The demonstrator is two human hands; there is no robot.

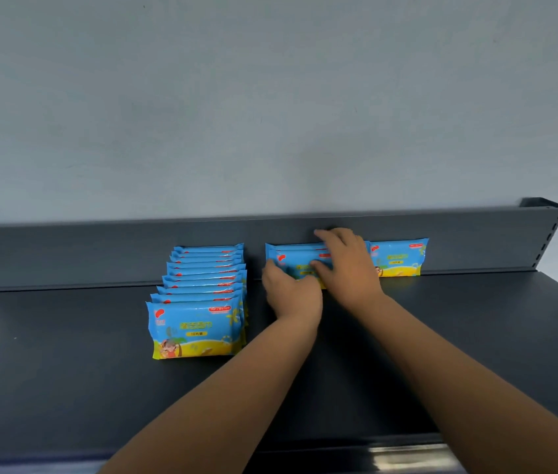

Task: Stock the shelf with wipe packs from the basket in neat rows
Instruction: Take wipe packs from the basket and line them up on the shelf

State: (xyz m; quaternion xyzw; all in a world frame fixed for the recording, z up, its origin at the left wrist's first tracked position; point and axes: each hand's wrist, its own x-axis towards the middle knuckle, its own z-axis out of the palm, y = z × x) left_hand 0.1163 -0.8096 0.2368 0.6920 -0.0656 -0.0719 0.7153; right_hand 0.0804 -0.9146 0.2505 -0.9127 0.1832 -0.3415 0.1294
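Head view: a dark shelf [65,354] with an upright back panel [99,251] carries three groups of wipe packs. The left row [202,302] stands complete-looking, packs upright face forward, running from the back panel toward the near side. The middle row [294,256] is only a few packs, set against the back panel. A right pack [399,258] leans on the panel just beside it; whether more stand behind it cannot be told. The basket is out of sight.

The right grip [346,265] is clamped on the middle row, fingers over the top edges and thumb on the front face. The left grip [291,292] sits at the row's lower left corner, thumb up along the end; its fingers are hidden, so I cannot tell whether it clamps or merely presses.

The step in hand looks like squaring up the middle row. To do it well, push the packs flat back against the panel, level their top edges, and match the upright stance and facing of the left row, since soft packs slump when released.

There is a narrow gap to the left row and almost none to the right pack, so sideways nudges should be small. Toward the near edge [390,453] the shelf offers plenty of bare room for more packs
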